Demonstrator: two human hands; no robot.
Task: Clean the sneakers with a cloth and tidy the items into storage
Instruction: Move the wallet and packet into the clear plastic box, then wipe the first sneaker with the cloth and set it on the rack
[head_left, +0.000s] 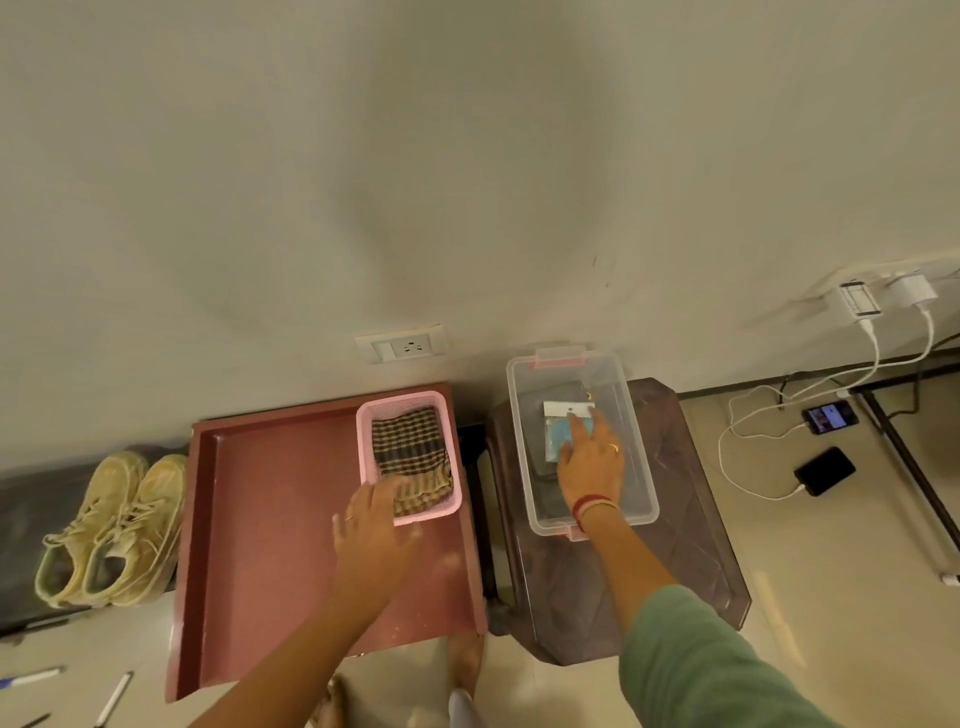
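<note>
A pair of pale yellow sneakers (111, 530) stands on a dark mat at the left. A checked brown cloth (413, 452) lies folded in a pink basket (441, 402) on a red tray table (270, 519). My left hand (371, 535) hovers at the basket's near left corner, fingers spread, touching the cloth's edge. My right hand (589, 457) reaches into a clear plastic box (639, 467), fingers resting on a blue and white packet (561, 423); a grip on it cannot be made out.
The clear box sits on a dark brown plastic stool (691, 571). Two phones (826, 470) charge on the floor at the right, with white cables to wall plugs. A wall socket (402, 345) is behind the tray. Pens (111, 699) lie on the floor at lower left.
</note>
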